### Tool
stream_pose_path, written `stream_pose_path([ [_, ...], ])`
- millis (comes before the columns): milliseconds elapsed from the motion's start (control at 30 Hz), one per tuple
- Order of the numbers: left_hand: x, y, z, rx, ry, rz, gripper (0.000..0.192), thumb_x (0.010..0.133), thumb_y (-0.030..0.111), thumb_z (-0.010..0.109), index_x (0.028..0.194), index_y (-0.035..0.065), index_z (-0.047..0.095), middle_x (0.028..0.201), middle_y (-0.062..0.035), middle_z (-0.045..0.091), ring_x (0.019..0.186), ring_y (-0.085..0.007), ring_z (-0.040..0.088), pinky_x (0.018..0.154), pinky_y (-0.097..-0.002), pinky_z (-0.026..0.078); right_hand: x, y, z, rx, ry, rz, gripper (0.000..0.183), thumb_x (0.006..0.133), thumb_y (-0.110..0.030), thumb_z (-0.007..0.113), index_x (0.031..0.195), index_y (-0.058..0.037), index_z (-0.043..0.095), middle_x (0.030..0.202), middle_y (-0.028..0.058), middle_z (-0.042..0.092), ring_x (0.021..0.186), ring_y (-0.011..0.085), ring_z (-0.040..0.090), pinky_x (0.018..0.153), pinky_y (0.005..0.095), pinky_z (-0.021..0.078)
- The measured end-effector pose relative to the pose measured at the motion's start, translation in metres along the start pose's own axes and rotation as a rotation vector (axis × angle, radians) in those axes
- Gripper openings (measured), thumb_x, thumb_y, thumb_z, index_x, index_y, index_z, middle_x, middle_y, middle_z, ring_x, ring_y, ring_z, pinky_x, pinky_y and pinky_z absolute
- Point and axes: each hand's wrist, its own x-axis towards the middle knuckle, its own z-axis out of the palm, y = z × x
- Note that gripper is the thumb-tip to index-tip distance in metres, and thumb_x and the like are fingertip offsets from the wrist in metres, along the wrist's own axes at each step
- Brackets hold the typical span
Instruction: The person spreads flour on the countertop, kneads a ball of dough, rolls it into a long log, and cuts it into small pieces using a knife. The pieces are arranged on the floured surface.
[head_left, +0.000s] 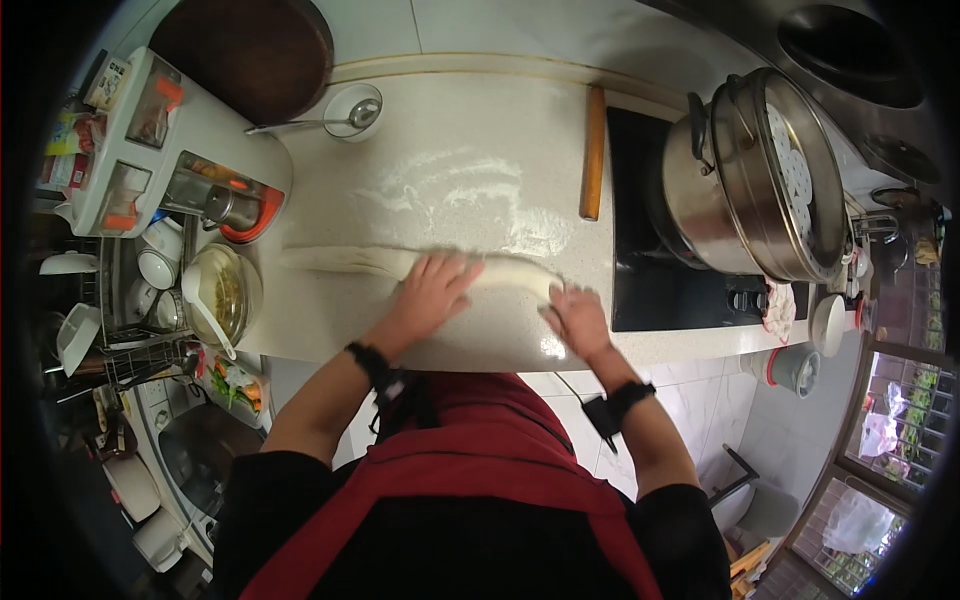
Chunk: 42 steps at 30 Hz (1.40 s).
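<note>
A long rope of pale dough (352, 260) lies crosswise on the light stone countertop (457, 112). My left hand (435, 289) presses on the dough near its middle, palm down with the fingers slightly spread. At the dough's right end, the bent fingers of my right hand (576, 311) touch or grip it; blur hides whether they close around it. White flour (480, 187) is smeared over the counter just beyond the dough.
A wooden rolling pin (593, 154) lies beside the black cooktop (637, 225), which carries a steel steamer pot (750, 180). At the left stand a white bowl with a spoon (352, 112), a storage rack (187, 142) and a lidded glass bowl (240, 292).
</note>
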Motion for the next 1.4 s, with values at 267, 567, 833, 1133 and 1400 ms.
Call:
stream_pose_path([
  [267,-0.038,0.016,0.000,-0.115,-0.052,-0.060,0.072,0.084,0.032,0.070,0.148,0.0107,0.043,0.154,-0.0132,0.041,0.146,-0.0316,0.034,0.120,-0.0507,0.020,0.015,-0.065,0.001,-0.060,0.132,0.032,0.052,0.097,-0.048,0.051,0.136,-0.0138,0.059,0.133,0.0210,0.060,0.116,0.0331,0.061,0.104,0.0588,0.0362],
  [567,-0.006,-0.024,-0.012,0.007,-0.019,-0.225,0.064,0.091,0.027,0.064,0.148,0.0081,0.043,0.155,-0.0125,0.041,0.146,-0.0313,0.033,0.120,-0.0512,0.019,0.056,-0.009,-0.009,-0.110,0.066,0.053,0.053,0.099,-0.046,0.047,0.139,-0.0118,0.053,0.133,0.0150,0.061,0.117,0.0333,0.060,0.103,0.0557,0.0383],
  [833,-0.014,0.007,-0.009,-0.020,0.068,-0.144,0.061,0.090,0.029,0.065,0.145,0.0104,0.047,0.151,-0.0112,0.045,0.142,-0.0296,0.038,0.117,-0.0530,0.025,0.047,-0.078,-0.002,-0.051,0.223,0.129,0.051,0.096,-0.045,0.055,0.130,-0.0077,0.057,0.119,0.0203,0.065,0.102,0.0369,0.064,0.092,0.0579,0.0417],
  [1133,-0.073,-0.020,-0.024,-0.079,-0.031,-0.163,0.061,0.091,0.028,0.062,0.147,0.0133,0.044,0.153,-0.0118,0.043,0.141,-0.0338,0.038,0.117,-0.0575,0.022,0.015,-0.100,-0.007,-0.083,-0.236,0.029,0.060,0.091,-0.054,0.060,0.132,-0.0109,0.056,0.120,0.0154,0.066,0.098,0.0346,0.065,0.093,0.0528,0.0429],
  [1400,-0.136,-0.052,-0.030,-0.018,-0.024,-0.428,0.067,0.085,0.031,0.068,0.145,0.0122,0.045,0.155,-0.0127,0.039,0.144,-0.0333,0.033,0.114,-0.0608,0.025,0.051,-0.074,-0.012,-0.104,0.017,-0.005,0.069,0.089,-0.055,0.063,0.138,-0.0094,0.052,0.131,0.0205,0.061,0.105,0.0343,0.063,0.091,0.0533,0.0430],
])
